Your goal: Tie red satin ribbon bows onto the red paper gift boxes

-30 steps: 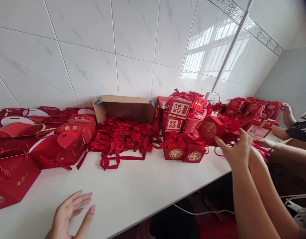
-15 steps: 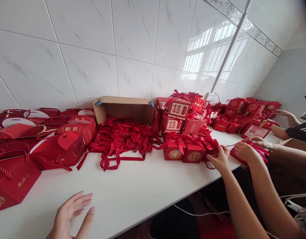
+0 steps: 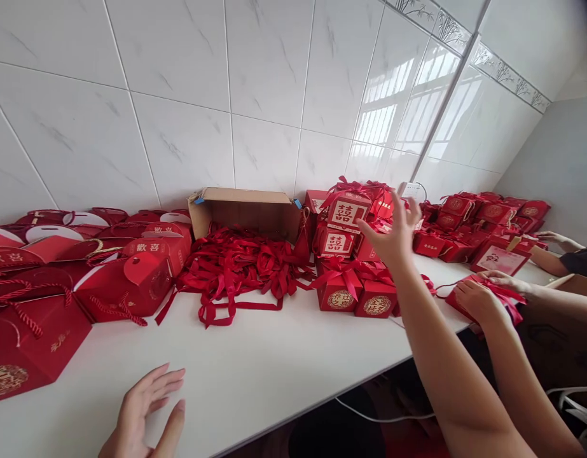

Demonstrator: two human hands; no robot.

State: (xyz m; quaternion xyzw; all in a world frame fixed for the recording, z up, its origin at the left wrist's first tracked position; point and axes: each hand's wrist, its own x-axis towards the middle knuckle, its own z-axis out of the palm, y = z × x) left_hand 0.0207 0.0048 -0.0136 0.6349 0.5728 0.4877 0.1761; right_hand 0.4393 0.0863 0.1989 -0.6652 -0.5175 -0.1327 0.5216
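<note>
My left hand [image 3: 147, 413] is over the white table [image 3: 255, 362] at the lower left, fingers slightly curved and apart, holding nothing. Raised in front of the stacked gift boxes is my right hand [image 3: 397, 235], its thumb and fingers spread and empty. These red boxes [image 3: 338, 292] carry ribbon bows and gold or white prints. A loose heap of red ribbons [image 3: 245, 264] spills out of an open cardboard box [image 3: 248, 210] against the wall.
Red boxes with rope handles [image 3: 126, 286] crowd the left side. At right, a person's two hands [image 3: 481, 304] hold a red ribboned box [image 3: 458, 299]. Beyond are more red boxes [image 3: 496, 213] and another person's hand [image 3: 560, 242]. A white cable hangs below the table edge.
My right hand has lifted up and left, away from the bow on the row's right-end box, and its fingers have spread. My left hand is almost unchanged. The view has shifted slightly left.
</note>
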